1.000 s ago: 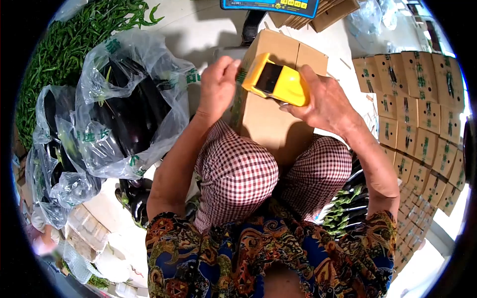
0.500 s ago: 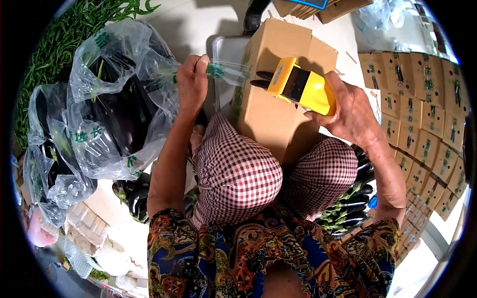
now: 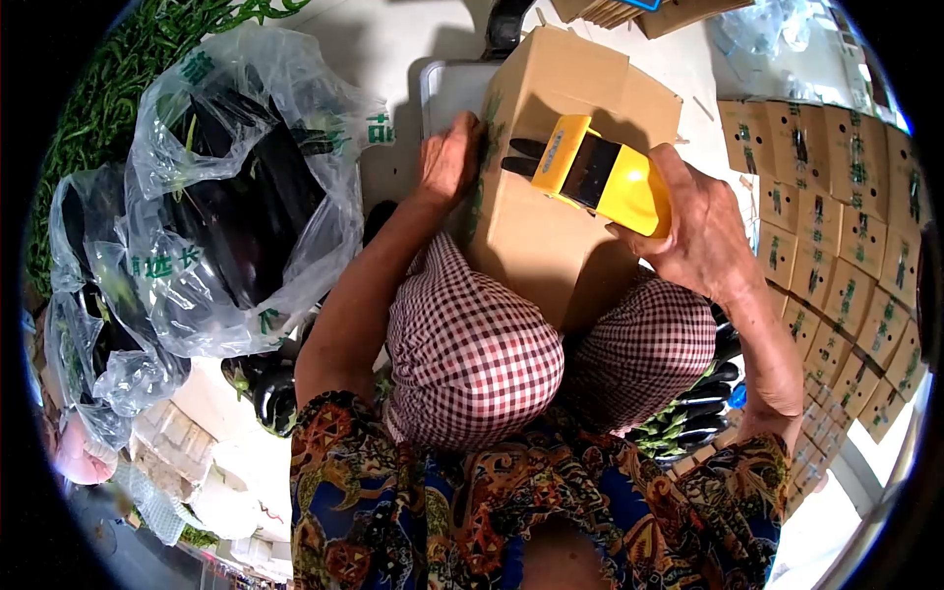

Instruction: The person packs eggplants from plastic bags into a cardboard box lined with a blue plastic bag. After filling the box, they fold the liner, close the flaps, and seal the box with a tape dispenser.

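My right hand (image 3: 700, 221) grips a yellow tape dispenser (image 3: 631, 192) with a black band across its middle. It is held over the top of a brown cardboard box (image 3: 536, 231) standing between my knees. Two dark rounded prongs show at the dispenser's far left end. My left hand (image 3: 450, 162) presses against the box's left side, its fingers bent and partly hidden, so what is in them cannot be made out. Green print (image 3: 479, 192) shows along that side. To the left, a clear plastic bag (image 3: 162, 315) with green lettering holds several dark eggplants (image 3: 231, 241).
Green peppers (image 3: 103, 88) are heaped at the upper left. Stacked cartons (image 3: 836, 226) line the right side. More eggplants (image 3: 700, 413) lie beside my right knee. A pale plastic bin (image 3: 442, 84) stands behind the box, near flattened cardboard (image 3: 678, 20).
My left hand, which held a stretch of clear film with green print, has moved right onto the box's side. The bag's upper edge is uncovered. The dispenser and my right hand shifted slightly.
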`<state>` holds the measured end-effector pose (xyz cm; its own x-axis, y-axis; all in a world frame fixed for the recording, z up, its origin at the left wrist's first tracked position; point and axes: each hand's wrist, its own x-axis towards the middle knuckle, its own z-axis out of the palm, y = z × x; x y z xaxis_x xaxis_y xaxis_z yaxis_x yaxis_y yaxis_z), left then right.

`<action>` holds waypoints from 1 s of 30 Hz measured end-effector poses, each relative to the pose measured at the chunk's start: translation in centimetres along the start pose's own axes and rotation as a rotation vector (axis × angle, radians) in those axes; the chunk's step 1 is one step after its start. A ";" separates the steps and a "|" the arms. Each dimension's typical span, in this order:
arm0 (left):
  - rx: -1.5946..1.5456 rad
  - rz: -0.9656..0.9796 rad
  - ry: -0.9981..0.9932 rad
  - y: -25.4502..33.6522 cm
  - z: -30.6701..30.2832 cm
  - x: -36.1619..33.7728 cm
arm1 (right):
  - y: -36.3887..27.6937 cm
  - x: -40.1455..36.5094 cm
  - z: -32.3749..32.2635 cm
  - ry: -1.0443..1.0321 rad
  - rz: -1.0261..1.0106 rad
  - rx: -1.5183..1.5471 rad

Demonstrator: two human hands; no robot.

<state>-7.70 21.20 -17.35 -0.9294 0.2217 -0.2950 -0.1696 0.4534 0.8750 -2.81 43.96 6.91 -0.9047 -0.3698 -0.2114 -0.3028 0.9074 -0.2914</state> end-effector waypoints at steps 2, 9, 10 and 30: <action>0.142 0.023 -0.059 0.9 -0.7 -0.3 | 0.0 0.2 0.0 0.000 0.009 -0.004; 0.016 0.334 0.068 -7.4 2.9 0.4 | -0.2 0.0 -0.2 0.007 0.033 0.005; -0.096 0.038 -0.062 -5.8 2.7 0.2 | -0.4 0.0 -0.6 -0.044 0.110 0.039; 0.862 0.898 -0.166 18.1 -0.4 7.5 | -0.5 0.0 -0.8 -0.025 0.110 0.087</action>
<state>-17.88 30.71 -3.52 -0.5427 0.8217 0.1741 0.8280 0.4885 0.2752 -2.94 43.64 7.83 -0.9231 -0.2747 -0.2691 -0.1742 0.9225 -0.3444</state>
